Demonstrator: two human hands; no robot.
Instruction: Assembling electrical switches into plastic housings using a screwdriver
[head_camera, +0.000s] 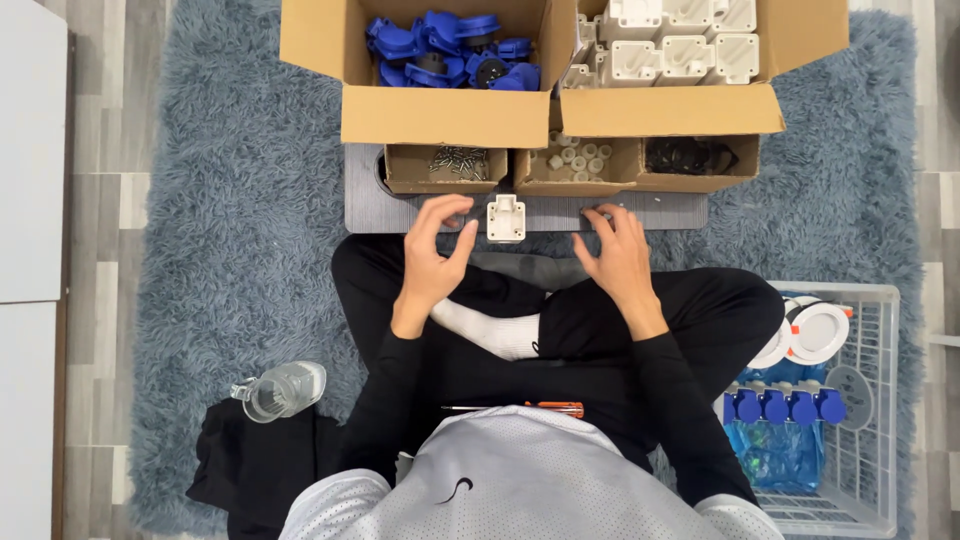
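Note:
A small white plastic housing (505, 217) lies on a grey board (670, 211) in front of my crossed legs. My left hand (437, 250) hovers just left of the housing, fingers spread and curled, thumb close to it, holding nothing. Fingers down, my right hand (615, 252) rests at the board's front edge to the right of the housing; whether something small is under the fingertips is hidden.
Behind the board stand cardboard boxes: blue plastic parts (450, 48), white housings (680, 45), screws (457, 163), small white caps (575, 162), black rings (690, 155). A white wire basket (870, 400) with finished blue-and-white pieces sits right. A screwdriver (535, 408) lies on my lap; a water bottle (282, 390) lies left.

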